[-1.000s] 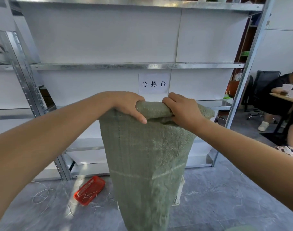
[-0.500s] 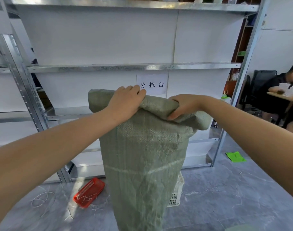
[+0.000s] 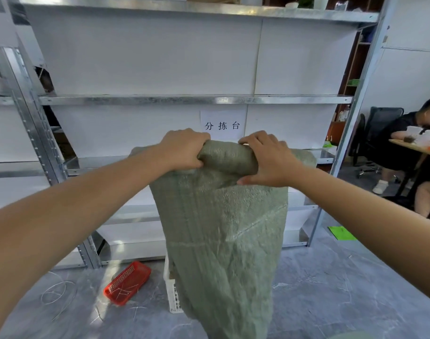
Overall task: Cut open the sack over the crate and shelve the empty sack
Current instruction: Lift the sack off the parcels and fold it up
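Both hands grip rolled top of green woven sack (image 3: pixel 221 228).

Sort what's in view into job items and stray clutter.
Job: green sack, gripped at its rolled top by the left hand and right hand; white crate, partly hidden behind it; metal shelving.
Lying about: red basket, green sheet and loose strings on the floor; paper sign.

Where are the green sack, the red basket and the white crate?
green sack (image 3: pixel 221 241), head view, its front cloth.
red basket (image 3: pixel 127 283), head view, its mesh inside.
white crate (image 3: pixel 171 294), head view, its left wall.
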